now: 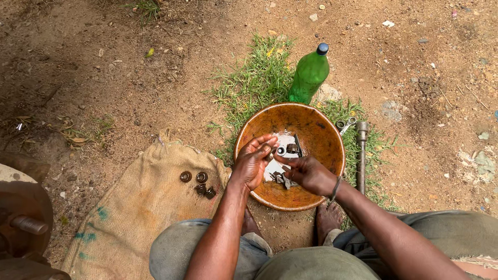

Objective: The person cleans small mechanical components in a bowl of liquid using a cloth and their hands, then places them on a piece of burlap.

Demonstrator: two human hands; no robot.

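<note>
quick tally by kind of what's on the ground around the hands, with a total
Orange bowl: 1
Green bottle: 1
Burlap sack: 1
Dark nuts on the sack: 4
Metal socket wrench: 1
Total: 8
Small metal parts in the bowl, partly hidden by the left hand and right hand, are not counted.

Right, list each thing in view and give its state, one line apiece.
Left hand: over the bowl, fingers curled round a small part.
Right hand: over the bowl, fingertips pinched by the left hand.
Orange bowl: on the ground, holding liquid and metal parts.
Green bottle: upright, capped.
Nuts: lying loose on the sack.
Burlap sack: spread flat on the dirt.
Metal socket wrench: lying beside the bowl.
</note>
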